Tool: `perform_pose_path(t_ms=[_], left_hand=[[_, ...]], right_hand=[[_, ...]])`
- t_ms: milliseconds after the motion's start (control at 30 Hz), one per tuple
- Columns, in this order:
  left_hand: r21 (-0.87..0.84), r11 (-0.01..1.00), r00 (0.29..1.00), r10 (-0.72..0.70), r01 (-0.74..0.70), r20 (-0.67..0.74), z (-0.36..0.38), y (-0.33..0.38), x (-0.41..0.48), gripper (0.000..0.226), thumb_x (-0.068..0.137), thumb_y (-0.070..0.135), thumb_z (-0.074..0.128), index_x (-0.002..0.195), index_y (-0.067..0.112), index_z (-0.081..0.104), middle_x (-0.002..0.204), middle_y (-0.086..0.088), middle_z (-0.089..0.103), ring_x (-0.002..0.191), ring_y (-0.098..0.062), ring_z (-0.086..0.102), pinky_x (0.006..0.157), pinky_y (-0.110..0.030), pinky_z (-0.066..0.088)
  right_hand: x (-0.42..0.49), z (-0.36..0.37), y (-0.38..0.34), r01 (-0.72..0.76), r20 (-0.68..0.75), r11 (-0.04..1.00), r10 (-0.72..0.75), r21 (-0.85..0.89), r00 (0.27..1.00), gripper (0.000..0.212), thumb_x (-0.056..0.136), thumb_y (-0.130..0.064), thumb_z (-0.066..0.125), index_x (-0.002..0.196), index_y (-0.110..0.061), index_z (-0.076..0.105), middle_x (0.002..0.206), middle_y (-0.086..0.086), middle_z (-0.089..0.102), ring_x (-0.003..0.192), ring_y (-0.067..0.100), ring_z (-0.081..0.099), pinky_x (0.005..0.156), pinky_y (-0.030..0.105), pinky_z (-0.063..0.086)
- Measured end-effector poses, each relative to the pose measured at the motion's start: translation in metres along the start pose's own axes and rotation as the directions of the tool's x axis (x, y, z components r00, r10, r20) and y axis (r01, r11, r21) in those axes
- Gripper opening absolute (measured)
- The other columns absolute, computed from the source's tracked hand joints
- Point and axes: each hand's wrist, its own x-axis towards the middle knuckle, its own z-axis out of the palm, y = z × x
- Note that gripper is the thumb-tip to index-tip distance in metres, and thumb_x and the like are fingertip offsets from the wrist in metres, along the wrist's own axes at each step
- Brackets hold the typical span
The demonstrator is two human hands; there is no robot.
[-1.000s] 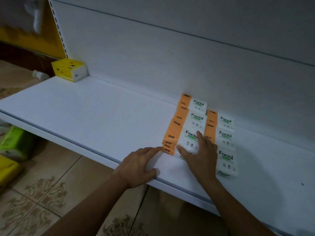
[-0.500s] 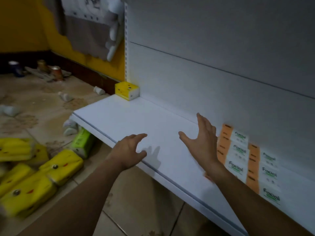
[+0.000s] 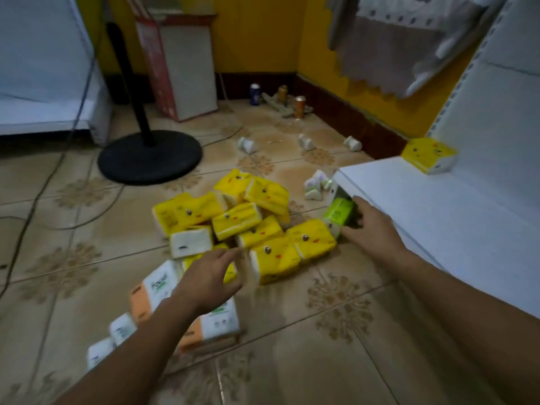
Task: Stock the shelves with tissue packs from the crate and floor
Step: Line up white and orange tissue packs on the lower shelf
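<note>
Several yellow tissue packs (image 3: 233, 217) lie heaped on the tiled floor. Orange-and-white packs (image 3: 155, 290) lie closer to me, partly under my left arm. My left hand (image 3: 207, 280) hovers over them with fingers spread, holding nothing. A green pack (image 3: 339, 213) sticks out from under the white shelf (image 3: 438, 211). My right hand (image 3: 371, 226) reaches to it, fingers at its side; whether they grip it is unclear. One yellow pack (image 3: 428, 154) stands at the shelf's back left corner.
A black fan base (image 3: 149, 156) with its pole and a cable stands on the floor behind the heap. A red-and-white box (image 3: 181, 71) leans at the yellow wall. Cans (image 3: 298, 105) and small white pieces (image 3: 306, 141) litter the floor.
My view swung left from the shelf to the floor. Both hands left the orange-and-white packs on the shelf and dropped toward the floor packs, the right one reaching the green pack.
</note>
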Motion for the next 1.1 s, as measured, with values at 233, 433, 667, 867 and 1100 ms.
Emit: perform_pose_path(t_ms=[233,433,667,867,1100], left_hand=[[-0.161,0.932,0.941,-0.3,0.324,0.155,0.028,-0.074,-0.056,0.064,0.088,0.036,0.052,0.144,0.024,0.023,0.141,-0.006,0.042,0.125,-0.022,0.043,0.099,-0.031,0.039],[-0.137,0.909,0.89,-0.339,0.393,0.305,0.069,-0.068,-0.06,0.091,0.087,0.04,0.056,0.147,0.014,-0.007,0.15,-0.013,0.025,0.135,-0.027,0.033,0.105,-0.03,0.03],[-0.031,0.945,0.932,-0.316,0.326,0.176,0.066,-0.048,-0.053,0.09,0.087,0.042,0.056,0.147,0.017,-0.006,0.145,-0.012,0.029,0.13,-0.025,0.037,0.103,-0.032,0.034],[-0.188,0.969,0.982,-0.175,0.158,-0.078,0.03,0.007,-0.002,0.073,0.087,0.03,0.061,0.144,0.005,0.022,0.139,-0.021,0.038,0.121,-0.035,0.046,0.096,-0.04,0.04],[-0.111,0.975,0.965,0.166,-0.191,-0.202,-0.005,0.159,0.086,0.058,0.087,0.021,0.061,0.137,0.006,0.037,0.13,-0.024,0.047,0.114,-0.04,0.049,0.091,-0.044,0.041]], right_hand=[[-0.052,0.136,-0.075,0.097,0.327,0.988,-0.132,0.119,0.936,0.069,0.084,-0.02,0.066,0.144,-0.012,0.031,0.139,0.011,0.046,0.129,0.029,0.042,0.1,0.034,0.037],[-0.089,0.199,-0.066,0.029,0.643,0.989,-0.118,0.148,0.756,0.096,0.067,-0.045,0.068,0.148,-0.022,0.022,0.143,0.004,0.042,0.13,0.023,0.043,0.101,0.031,0.038],[-0.092,0.193,-0.06,-0.125,0.587,0.962,-0.042,0.241,0.809,0.09,0.074,-0.016,0.076,0.147,-0.018,0.023,0.14,0.001,0.043,0.12,0.012,0.045,0.094,0.023,0.042],[-0.054,0.115,-0.048,0.094,0.328,0.984,-0.138,0.148,0.935,0.081,0.082,-0.024,0.07,0.147,-0.013,0.023,0.14,0.012,0.038,0.131,0.026,0.036,0.1,0.025,0.028],[-0.026,-0.046,0.032,0.063,-0.054,0.996,-0.06,0.062,0.997,0.059,0.084,-0.029,0.066,0.137,-0.011,0.044,0.134,0.012,0.053,0.122,0.027,0.05,0.099,0.038,0.043]])
